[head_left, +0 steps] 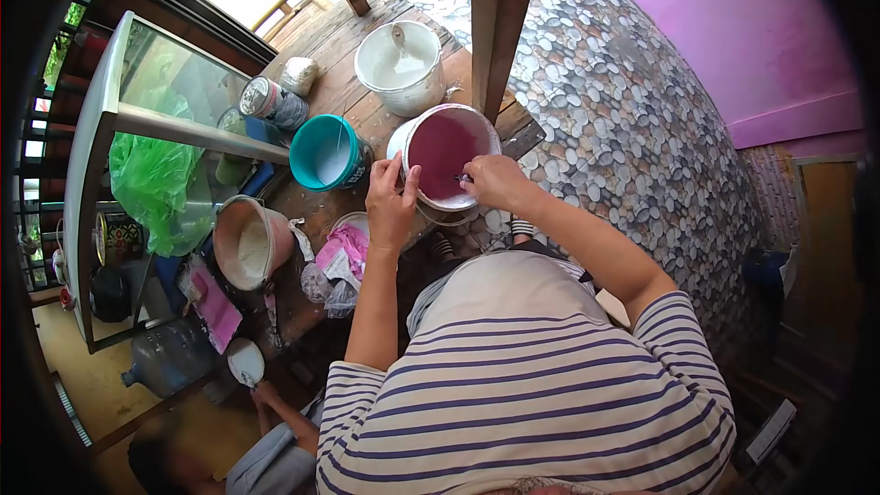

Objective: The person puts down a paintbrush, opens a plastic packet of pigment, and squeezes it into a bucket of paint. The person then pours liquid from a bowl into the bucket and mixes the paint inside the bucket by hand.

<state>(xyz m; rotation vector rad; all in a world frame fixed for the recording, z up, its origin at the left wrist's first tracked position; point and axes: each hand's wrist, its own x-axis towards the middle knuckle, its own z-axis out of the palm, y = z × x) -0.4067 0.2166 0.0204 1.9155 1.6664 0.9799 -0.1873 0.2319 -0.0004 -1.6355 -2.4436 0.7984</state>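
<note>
A white bucket (496, 135) with dark pink inside is tilted toward me at the table's near edge. My left hand (392, 206) grips its left rim, fingers outside and thumb on the near side. My right hand (500, 185) reaches over the right rim with its fingers pinched on a small, dark-tipped object (464, 178) inside, whose kind I cannot make out. Behind stands a paint-smeared white pail (398, 84) with a flat tool in it. A teal bucket (327, 154) holding pale liquid is left of my left hand.
On the wooden table (321, 46) are a paint can (273, 103), a pinkish bucket (252, 243) and pink-stained cloth (346, 252). A glass cabinet (115, 119) with a green bag stands left. Another person's hand (266, 394) holds a white-filled container (246, 363). A wooden post (500, 27) rises behind.
</note>
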